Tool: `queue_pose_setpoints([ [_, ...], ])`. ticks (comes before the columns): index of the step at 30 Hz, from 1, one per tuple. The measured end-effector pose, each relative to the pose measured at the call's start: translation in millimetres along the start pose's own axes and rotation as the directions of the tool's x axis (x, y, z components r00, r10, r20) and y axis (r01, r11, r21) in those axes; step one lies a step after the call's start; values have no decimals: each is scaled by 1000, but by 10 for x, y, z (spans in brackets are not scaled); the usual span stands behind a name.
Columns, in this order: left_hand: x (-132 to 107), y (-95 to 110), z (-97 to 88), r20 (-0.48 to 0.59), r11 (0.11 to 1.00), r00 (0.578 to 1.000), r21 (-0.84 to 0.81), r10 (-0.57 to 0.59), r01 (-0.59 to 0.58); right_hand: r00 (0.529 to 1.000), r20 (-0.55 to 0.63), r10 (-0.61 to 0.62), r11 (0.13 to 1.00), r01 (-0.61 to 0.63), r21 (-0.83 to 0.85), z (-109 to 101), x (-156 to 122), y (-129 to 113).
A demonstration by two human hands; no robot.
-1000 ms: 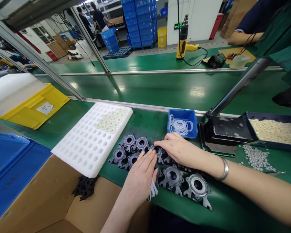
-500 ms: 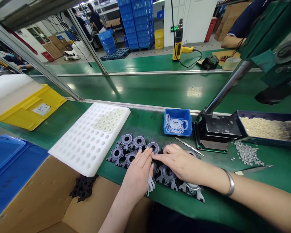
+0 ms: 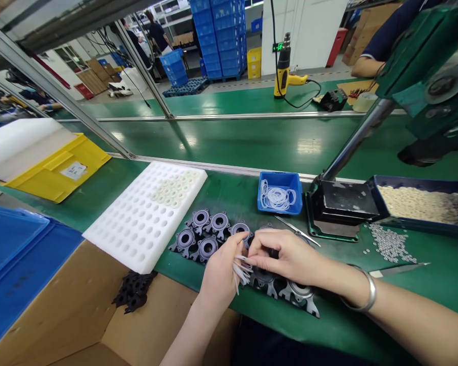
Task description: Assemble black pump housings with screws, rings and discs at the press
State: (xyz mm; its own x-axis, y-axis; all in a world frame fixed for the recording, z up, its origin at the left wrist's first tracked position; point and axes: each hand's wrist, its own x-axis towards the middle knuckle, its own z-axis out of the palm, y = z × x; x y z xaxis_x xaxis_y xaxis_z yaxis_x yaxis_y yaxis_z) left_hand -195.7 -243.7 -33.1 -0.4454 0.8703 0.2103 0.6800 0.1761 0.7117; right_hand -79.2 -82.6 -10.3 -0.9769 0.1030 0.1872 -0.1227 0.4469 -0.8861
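Note:
Several dark metal housings (image 3: pixel 200 234) with round bores lie in rows on the green bench near its front edge. My left hand (image 3: pixel 221 272) is closed on a bunch of thin white rubber rings (image 3: pixel 241 273), lifted just above the housings. My right hand (image 3: pixel 286 256), with a silver bangle on the wrist, pinches at the same bunch with thumb and forefinger. Both hands hover over the middle housings and hide a few of them.
A small blue bin (image 3: pixel 279 199) of white rings stands behind the housings. A white foam tray (image 3: pixel 145 218) with holes lies left. Tweezers (image 3: pixel 297 231), a black press base (image 3: pixel 339 208), a tray of washers (image 3: pixel 420 201) and loose small rings (image 3: pixel 389 244) are right. A cardboard box (image 3: pixel 80 310) sits below.
Both hands lifted off the housings, where their fingers had pressed flat. They now meet above the parts, the right pinching at the ring bunch held in the left.

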Motion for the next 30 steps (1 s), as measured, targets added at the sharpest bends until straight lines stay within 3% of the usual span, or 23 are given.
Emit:
queue_pose_setpoints([
  [3,2,23,-7,68,997,998,-80,-3,9,995,26,100,989,-102,110,-81,-20,50],
  [10,15,35,11,93,997,996,-73,12,-5,984,94,152,964,-169,204,-192,-66,114],
  [15,15,39,30,117,992,990,-114,73,-60,988,103,114,976,-131,176,-250,-86,132],
  [21,56,37,98,33,980,981,31,194,-195,992,78,99,978,-111,178,-147,-52,122],
  [24,62,19,117,44,970,971,54,235,-237,982,48,184,939,-190,286,-131,-58,158],
  [27,34,-28,137,73,973,972,51,223,-227,961,115,253,848,-278,451,-177,-93,216],
  [30,-3,-62,166,104,968,963,-1,249,-250,944,190,270,819,-329,470,-240,-139,262],
])
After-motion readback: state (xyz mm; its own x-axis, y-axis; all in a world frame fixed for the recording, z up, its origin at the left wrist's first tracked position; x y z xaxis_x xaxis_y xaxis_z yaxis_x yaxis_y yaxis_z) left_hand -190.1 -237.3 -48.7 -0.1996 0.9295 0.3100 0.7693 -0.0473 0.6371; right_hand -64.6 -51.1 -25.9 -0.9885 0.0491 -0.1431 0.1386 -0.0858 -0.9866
